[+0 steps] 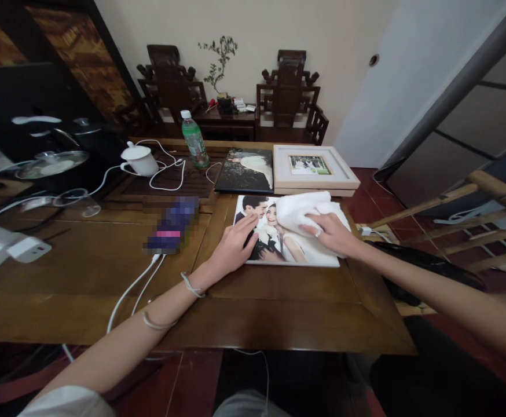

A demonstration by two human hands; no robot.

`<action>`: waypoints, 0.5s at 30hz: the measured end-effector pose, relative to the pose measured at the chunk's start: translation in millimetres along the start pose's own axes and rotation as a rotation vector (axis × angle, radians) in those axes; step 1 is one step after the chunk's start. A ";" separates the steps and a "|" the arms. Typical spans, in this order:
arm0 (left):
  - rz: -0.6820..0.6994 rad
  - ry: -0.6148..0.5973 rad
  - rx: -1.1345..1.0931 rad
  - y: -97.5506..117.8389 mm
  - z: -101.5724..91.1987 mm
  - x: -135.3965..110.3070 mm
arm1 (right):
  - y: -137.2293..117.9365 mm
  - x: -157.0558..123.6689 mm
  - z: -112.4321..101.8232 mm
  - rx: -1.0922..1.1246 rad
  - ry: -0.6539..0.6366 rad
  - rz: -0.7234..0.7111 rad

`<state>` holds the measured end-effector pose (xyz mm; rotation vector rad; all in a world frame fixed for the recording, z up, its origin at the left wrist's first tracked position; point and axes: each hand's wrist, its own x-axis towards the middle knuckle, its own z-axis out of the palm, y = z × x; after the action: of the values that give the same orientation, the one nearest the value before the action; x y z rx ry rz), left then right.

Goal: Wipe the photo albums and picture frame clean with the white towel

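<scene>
Wooden worktop [83,272]: near edge cut off by the person's arms, left end crowded with dim items hard to make out. Three photo pieces, counted: one unframed wedding photo panel [279,246] lying flat near the right end, one dark photo panel [245,171] behind it, one pale framed photo [311,168] just beside that. Right part of the front panel hidden under one white cloth [299,211]. One item at centre pixelated, unreadable. One green bottle [194,139], one white lidded cup [139,159]. Right hand [332,233] presses flat on the cloth, fingers spread. Left hand [234,246] rests open on the panel's left edge, holding nothing.
</scene>
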<state>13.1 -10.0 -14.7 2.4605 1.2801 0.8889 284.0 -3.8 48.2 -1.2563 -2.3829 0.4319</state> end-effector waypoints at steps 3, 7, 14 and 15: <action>-0.013 0.008 0.003 2.9 -0.5 0.2 | -17.8 -37.8 5.6 -0.039 -0.032 -0.075; -0.007 0.021 -0.001 5.4 -0.5 0.6 | -41.0 -76.2 6.1 0.014 -0.088 -0.141; 0.005 0.019 -0.009 1.4 1.2 0.1 | -44.7 -60.6 -1.8 0.116 -0.088 -0.087; 0.004 0.017 -0.010 0.8 1.4 0.1 | -41.6 -52.1 -1.7 0.120 -0.068 -0.074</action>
<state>14.5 -10.3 -15.4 2.4535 1.2736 0.9174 282.0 -69.8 57.4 -1.1136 -2.4122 0.5938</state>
